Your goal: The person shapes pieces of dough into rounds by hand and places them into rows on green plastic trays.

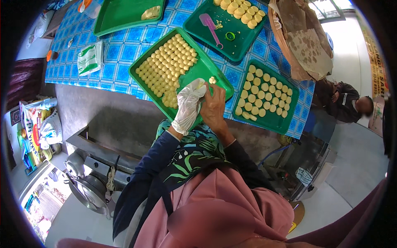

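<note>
The bent fingers of the bare right hand (213,105) are brought against the fingertips of the left hand (188,107), which is covered by a loose white plastic glove; whether any dough is pinched between them cannot be told. Both hands are held over the near part of a green rectangular plastic tray (206,68), on whose left side small round pale-yellow dough balls (163,64) are packed. A small pale dough cluster (212,80) is left apart on the tray's right side. The tray's near corner appears to be projected past the blue checked tablecloth's (113,51) edge, so it could be tipped if leaned on; the nearest balls could be dented by a lowered wrist or snagged by the baggy glove. Right of the tray, flat pale-yellow discs (268,96) are spaced on a darker green tray (273,118).
</note>
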Motion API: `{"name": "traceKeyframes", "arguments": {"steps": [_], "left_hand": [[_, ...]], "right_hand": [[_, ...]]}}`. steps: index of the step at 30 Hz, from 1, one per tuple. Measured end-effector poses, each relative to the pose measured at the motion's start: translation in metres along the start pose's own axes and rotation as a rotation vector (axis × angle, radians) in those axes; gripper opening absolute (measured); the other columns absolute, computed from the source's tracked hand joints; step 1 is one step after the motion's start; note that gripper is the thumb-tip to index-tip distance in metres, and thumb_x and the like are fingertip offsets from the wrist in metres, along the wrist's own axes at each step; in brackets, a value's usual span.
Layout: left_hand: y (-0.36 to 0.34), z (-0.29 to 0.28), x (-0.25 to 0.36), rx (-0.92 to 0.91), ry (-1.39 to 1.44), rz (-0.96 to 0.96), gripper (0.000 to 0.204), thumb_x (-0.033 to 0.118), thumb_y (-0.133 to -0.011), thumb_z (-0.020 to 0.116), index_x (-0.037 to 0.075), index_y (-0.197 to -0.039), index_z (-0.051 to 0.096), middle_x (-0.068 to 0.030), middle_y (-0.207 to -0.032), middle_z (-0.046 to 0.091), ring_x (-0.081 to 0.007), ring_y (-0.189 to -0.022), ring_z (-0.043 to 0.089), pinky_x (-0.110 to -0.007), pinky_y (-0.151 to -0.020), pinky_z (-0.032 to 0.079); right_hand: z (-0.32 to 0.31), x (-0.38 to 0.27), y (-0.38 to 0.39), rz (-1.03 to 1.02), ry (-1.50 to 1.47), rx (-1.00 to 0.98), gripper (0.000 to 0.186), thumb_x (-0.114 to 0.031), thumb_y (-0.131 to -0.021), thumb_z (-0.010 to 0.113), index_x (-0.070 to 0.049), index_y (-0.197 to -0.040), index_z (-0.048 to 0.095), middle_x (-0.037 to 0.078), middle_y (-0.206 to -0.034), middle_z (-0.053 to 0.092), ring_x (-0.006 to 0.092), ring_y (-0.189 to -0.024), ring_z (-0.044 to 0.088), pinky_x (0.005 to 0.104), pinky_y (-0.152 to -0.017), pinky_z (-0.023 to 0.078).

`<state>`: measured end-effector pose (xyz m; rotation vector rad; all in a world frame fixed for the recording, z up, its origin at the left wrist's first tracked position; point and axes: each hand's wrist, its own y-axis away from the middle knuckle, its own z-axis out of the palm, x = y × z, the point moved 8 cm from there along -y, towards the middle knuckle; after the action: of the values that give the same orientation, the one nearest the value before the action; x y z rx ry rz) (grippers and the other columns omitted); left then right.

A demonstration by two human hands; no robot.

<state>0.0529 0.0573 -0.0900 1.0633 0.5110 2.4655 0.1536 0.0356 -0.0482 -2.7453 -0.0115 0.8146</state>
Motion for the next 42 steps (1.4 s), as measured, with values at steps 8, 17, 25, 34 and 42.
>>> {"name": "traceKeyframes", "arguments": {"steps": [8, 17, 25, 34, 42], "left_hand": [[0.005, 0.034, 0.02, -0.179, 0.035, -0.087, 0.064, 0.004, -0.098, 0.068, 0.0, -0.155, 0.04, -0.0094, -0.114, 0.068, -0.011, -0.092, 0.066, -0.025, -0.082, 0.056], [-0.001, 0.005, 0.021, -0.066, -0.094, -0.077, 0.085, -0.001, -0.091, 0.073, -0.004, -0.161, 0.023, -0.0118, -0.108, 0.069, -0.015, -0.092, 0.07, -0.026, -0.079, 0.058], [-0.002, -0.001, 0.024, -0.161, -0.246, -0.142, 0.091, 0.005, -0.087, 0.078, -0.013, -0.157, 0.023, -0.0114, -0.103, 0.071, -0.0118, -0.085, 0.068, -0.025, -0.077, 0.057], [0.004, 0.008, 0.02, -0.355, -0.141, -0.276, 0.071, 0.007, -0.089, 0.075, -0.013, -0.148, 0.04, -0.0146, -0.108, 0.072, -0.018, -0.097, 0.073, -0.027, -0.082, 0.059], [0.014, 0.012, 0.018, -0.202, -0.151, -0.369, 0.063, 0.004, -0.094, 0.072, -0.013, -0.146, 0.042, -0.0188, -0.123, 0.066, -0.0203, -0.104, 0.072, -0.032, -0.092, 0.063]], "right_hand": [[0.04, 0.075, 0.022, 0.832, -1.481, -0.159, 0.046, -0.032, -0.105, 0.058, 0.001, -0.136, 0.065, 0.006, -0.126, 0.069, 0.0169, -0.105, 0.063, 0.0376, -0.091, 0.045], [0.031, 0.058, 0.009, 0.705, -1.426, -0.257, 0.035, -0.011, -0.098, 0.067, 0.001, -0.131, 0.068, 0.01, -0.125, 0.07, 0.0221, -0.111, 0.064, 0.0437, -0.096, 0.049], [-0.055, -0.003, -0.011, -0.268, -0.138, 0.013, 0.032, -0.003, -0.09, 0.068, -0.005, -0.121, 0.076, 0.017, -0.113, 0.07, 0.0248, -0.106, 0.06, 0.0384, -0.092, 0.047], [-0.002, 0.046, 0.003, 0.552, -1.41, -0.373, 0.022, -0.015, -0.092, 0.072, -0.004, -0.11, 0.08, 0.015, -0.118, 0.071, 0.0253, -0.105, 0.064, 0.0381, -0.098, 0.046], [-0.047, 0.03, -0.009, -0.033, -0.771, -0.199, 0.028, -0.02, -0.092, 0.071, -0.004, -0.113, 0.079, 0.014, -0.118, 0.071, 0.0283, -0.111, 0.059, 0.0422, -0.099, 0.046]]}}
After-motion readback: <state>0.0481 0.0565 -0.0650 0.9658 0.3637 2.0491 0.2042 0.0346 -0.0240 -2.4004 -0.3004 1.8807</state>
